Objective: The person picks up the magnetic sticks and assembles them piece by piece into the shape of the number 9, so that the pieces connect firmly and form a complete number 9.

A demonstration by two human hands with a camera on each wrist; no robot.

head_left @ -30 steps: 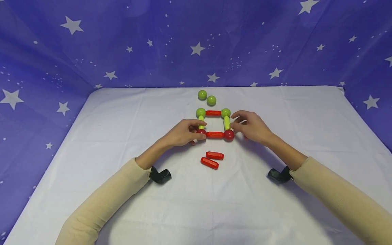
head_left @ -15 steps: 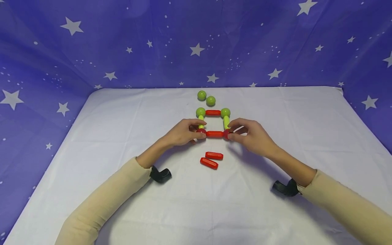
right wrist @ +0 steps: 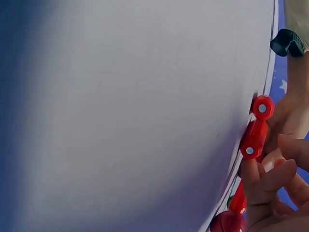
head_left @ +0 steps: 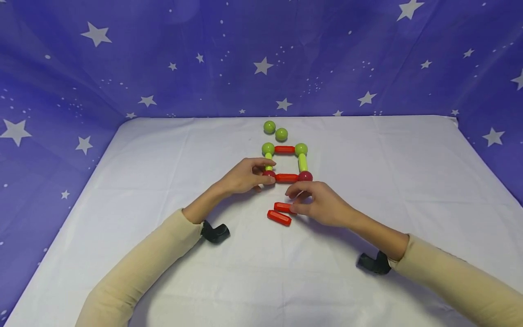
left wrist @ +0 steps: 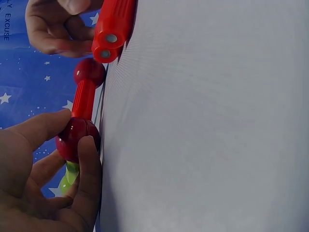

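Observation:
On the white cloth lies a square of magnetic rods and balls. Two red balls form its near corners and two green balls [head_left: 301, 149] its far ones. Red rods [head_left: 287, 178] make the near and far sides, yellow-green rods [head_left: 302, 162] the others. My left hand [head_left: 244, 177] pinches the near-left red ball [left wrist: 72, 140] between thumb and fingers. My right hand [head_left: 323, 204] is at two loose red rods, fingers loosely bent and apart, its thumb overlapping the right end of the farther rod [head_left: 282, 207]. The nearer rod [head_left: 279, 218] lies beside it.
Two loose green balls [head_left: 281, 134] sit beyond the square. A blue curtain with stars [head_left: 263, 65] hangs behind the table [head_left: 184, 281]. Black wrist cameras [head_left: 215, 232] stick out from both sleeves.
My right hand first closed on the near-right red ball, then let go and came down toward the loose red rods. The left hand stays on its ball, and the square has barely shifted.

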